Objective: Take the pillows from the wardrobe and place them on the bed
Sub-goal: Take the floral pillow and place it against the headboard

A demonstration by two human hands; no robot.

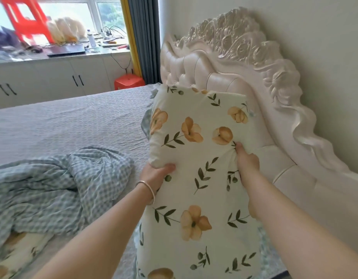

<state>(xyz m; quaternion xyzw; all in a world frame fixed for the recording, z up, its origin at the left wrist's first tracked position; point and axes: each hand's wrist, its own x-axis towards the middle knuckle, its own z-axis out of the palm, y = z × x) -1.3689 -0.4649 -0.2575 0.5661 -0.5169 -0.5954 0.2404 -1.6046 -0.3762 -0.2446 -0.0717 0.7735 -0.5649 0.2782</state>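
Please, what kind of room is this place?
Most likely a home bedroom: a bed with a carved white headboard, a crumpled checked blanket, and a floral pillow held in both hands.

i see daylight through a window (53,19) over white cabinets (53,77), grey curtains (143,37), a carved cream headboard (244,57) against a pale wall (315,27).

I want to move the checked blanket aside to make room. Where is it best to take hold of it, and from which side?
Probably the raised fold at the top of the checked blanket, from the near side of the bed. There the fabric bunches up into a ridge, easy to pinch; elsewhere it lies flatter. Both hands are now on the floral pillow.
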